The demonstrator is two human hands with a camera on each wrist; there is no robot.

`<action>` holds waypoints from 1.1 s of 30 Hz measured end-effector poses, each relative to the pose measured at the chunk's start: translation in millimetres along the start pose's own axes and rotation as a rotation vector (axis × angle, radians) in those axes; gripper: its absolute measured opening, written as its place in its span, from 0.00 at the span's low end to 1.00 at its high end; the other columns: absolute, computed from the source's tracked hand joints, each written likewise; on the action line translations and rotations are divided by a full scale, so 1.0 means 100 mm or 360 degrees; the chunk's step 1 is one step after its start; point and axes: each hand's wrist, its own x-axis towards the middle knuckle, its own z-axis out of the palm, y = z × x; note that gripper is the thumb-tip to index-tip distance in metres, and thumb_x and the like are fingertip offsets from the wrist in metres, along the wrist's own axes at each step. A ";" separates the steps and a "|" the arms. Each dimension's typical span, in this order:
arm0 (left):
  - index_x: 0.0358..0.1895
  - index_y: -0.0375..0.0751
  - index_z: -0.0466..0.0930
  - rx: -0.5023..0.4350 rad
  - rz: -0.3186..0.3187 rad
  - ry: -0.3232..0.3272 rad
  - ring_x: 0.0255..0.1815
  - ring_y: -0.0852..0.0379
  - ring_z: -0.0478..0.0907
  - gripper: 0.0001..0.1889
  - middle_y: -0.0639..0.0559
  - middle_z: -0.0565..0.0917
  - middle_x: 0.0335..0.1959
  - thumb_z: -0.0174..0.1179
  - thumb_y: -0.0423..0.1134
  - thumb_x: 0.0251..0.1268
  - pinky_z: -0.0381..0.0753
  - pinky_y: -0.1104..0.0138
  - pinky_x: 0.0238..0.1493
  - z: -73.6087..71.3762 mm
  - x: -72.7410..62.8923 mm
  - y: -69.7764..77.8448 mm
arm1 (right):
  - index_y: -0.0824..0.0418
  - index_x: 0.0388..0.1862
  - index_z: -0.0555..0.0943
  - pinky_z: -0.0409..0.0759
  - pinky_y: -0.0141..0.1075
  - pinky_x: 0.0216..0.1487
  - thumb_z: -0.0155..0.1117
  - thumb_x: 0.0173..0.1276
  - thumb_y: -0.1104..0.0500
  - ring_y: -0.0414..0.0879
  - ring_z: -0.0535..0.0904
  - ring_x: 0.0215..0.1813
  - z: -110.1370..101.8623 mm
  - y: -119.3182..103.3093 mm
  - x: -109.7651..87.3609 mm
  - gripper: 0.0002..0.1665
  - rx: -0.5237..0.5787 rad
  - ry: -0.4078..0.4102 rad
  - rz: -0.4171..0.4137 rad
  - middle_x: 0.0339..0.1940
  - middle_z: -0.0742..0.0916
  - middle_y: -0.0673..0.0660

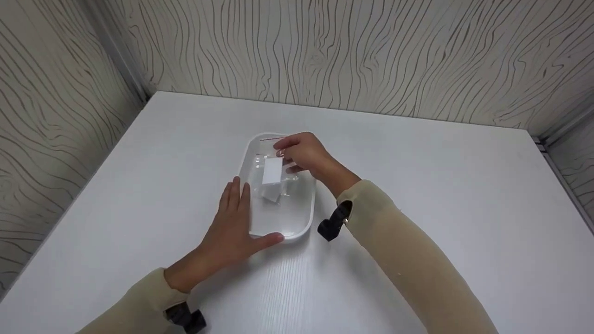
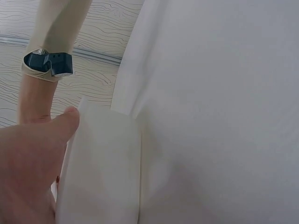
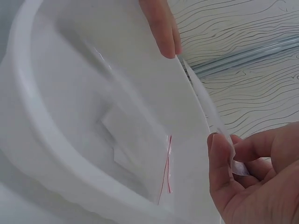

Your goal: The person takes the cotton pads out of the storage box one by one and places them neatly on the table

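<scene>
A white rounded rectangular plastic container [image 1: 312, 213] stands on the table in the head view. My left hand [image 1: 229, 229] rests on its near left corner, fingers straight along the left rim and thumb stretched along the near rim. Above the far part, my right hand [image 1: 304, 153] pinches a small, thin white piece [image 3: 210, 105] between thumb and fingers, seen nearly edge-on in the right wrist view. It looks like a clear bag with a white card. Inside the container lies a clear zip bag [image 3: 140, 140] with red seal lines and a white piece in it.
The container stands on a white table [image 1: 417, 208]. Wood-grain patterned panels [image 1: 325, 55] rise behind and at the sides. A black wrist camera [image 1: 332, 225] is strapped to the right sleeve, another [image 1: 185, 317] to the left.
</scene>
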 end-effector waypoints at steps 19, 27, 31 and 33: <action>0.80 0.24 0.42 0.0020 -0.0036 -0.0024 0.82 0.34 0.32 0.68 0.31 0.35 0.82 0.67 0.73 0.53 0.54 0.42 0.76 0.02 -0.01 -0.06 | 0.60 0.56 0.85 0.85 0.35 0.43 0.59 0.75 0.65 0.48 0.83 0.50 -0.11 0.07 -0.10 0.14 0.0104 0.0038 -0.0030 0.51 0.85 0.55; 0.80 0.25 0.44 0.0033 -0.0039 -0.0011 0.82 0.33 0.33 0.68 0.30 0.36 0.82 0.67 0.73 0.53 0.56 0.42 0.75 0.01 0.00 -0.05 | 0.59 0.55 0.85 0.86 0.36 0.44 0.59 0.76 0.65 0.48 0.83 0.50 -0.15 0.09 -0.17 0.14 0.0076 0.0014 -0.0068 0.53 0.86 0.56; 0.80 0.25 0.44 0.0035 -0.0041 -0.0013 0.83 0.34 0.33 0.68 0.31 0.36 0.83 0.67 0.74 0.52 0.57 0.41 0.74 0.01 0.00 -0.05 | 0.58 0.55 0.86 0.86 0.36 0.44 0.59 0.76 0.65 0.48 0.83 0.50 -0.17 0.10 -0.19 0.14 0.0069 0.0011 -0.0067 0.54 0.86 0.56; 0.80 0.26 0.44 0.0030 -0.0045 -0.0016 0.83 0.34 0.33 0.68 0.32 0.36 0.83 0.67 0.74 0.52 0.56 0.41 0.74 0.01 0.00 -0.05 | 0.59 0.56 0.86 0.86 0.36 0.44 0.59 0.76 0.65 0.48 0.83 0.50 -0.18 0.10 -0.20 0.14 0.0063 0.0007 -0.0070 0.54 0.86 0.56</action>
